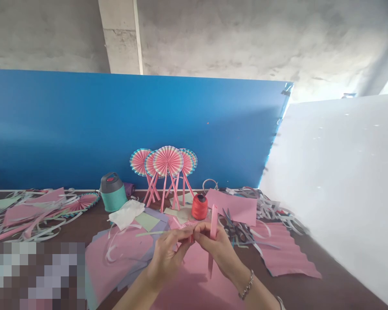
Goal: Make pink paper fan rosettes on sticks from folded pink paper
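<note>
My left hand (170,250) is closed, its thumb and fingertips pinching a small pleated pink paper piece (190,237) mostly hidden by the fingers. My right hand (222,250) meets it there, thumb and forefinger pressed together at the same spot. A pink paper stick (214,220) stands nearly upright in my right hand, passing between the fingers. Just beyond the hands sits a spool of red thread (199,207). Below them lies a large pink paper sheet (194,284). Scissors (237,230) rest to the right of my right hand.
Several finished pink paper fans (168,161) on stick legs stand against the blue partition (84,125). A teal and grey container (113,193) and a white tissue (126,214) are at left. Paper strips (278,211) and a creased pink sheet (287,249) lie right, beside the white panel (349,181).
</note>
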Demonstrator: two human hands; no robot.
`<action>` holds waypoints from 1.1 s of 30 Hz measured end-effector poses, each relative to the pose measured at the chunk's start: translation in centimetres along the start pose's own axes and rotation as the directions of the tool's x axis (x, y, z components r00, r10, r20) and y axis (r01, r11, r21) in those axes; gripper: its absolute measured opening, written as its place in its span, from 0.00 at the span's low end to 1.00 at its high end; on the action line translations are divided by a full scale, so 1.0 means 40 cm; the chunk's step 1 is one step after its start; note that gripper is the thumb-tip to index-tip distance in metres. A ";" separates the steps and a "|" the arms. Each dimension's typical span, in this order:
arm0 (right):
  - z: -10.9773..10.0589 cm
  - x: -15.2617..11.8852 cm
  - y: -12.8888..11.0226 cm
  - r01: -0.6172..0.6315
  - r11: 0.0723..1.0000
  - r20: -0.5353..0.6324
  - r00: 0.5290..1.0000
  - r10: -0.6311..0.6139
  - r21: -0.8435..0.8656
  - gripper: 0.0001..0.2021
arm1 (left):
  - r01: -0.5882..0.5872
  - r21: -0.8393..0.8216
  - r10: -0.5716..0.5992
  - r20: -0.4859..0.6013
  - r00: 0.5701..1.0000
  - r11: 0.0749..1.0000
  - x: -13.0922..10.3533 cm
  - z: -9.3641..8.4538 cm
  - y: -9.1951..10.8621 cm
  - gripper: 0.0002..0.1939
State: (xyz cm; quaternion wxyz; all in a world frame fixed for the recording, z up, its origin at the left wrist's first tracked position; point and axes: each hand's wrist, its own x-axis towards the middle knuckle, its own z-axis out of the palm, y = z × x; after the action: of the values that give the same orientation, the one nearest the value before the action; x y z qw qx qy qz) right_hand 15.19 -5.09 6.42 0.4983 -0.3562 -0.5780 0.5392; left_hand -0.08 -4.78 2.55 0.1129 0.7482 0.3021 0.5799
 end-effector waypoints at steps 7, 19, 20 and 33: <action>0.003 0.005 0.008 0.018 1.000 0.004 1.000 -0.018 -0.005 0.11 | 0.023 -0.048 -0.024 -0.019 1.000 0.999 0.003 0.004 0.005 0.06; 0.003 0.001 0.002 0.015 0.997 0.012 1.000 -0.016 0.072 0.10 | 0.014 -0.034 -0.015 -0.021 1.000 0.999 0.000 0.001 -0.004 0.07; 0.002 0.001 0.002 0.014 0.998 0.010 1.000 -0.015 0.066 0.11 | -0.002 -0.024 0.001 -0.018 1.000 1.000 0.000 0.001 -0.006 0.08; -0.005 0.006 0.000 -0.034 0.999 -0.025 0.999 0.034 -0.012 0.12 | -0.259 0.185 0.242 0.111 0.964 0.948 0.013 -0.019 -0.023 0.16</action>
State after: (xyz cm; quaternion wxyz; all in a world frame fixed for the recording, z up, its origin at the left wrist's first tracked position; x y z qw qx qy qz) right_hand 15.33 -4.79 6.46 0.4941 -0.3757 -0.5690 0.5395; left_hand -1.01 -3.87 2.72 -0.0236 0.8124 0.2555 0.5236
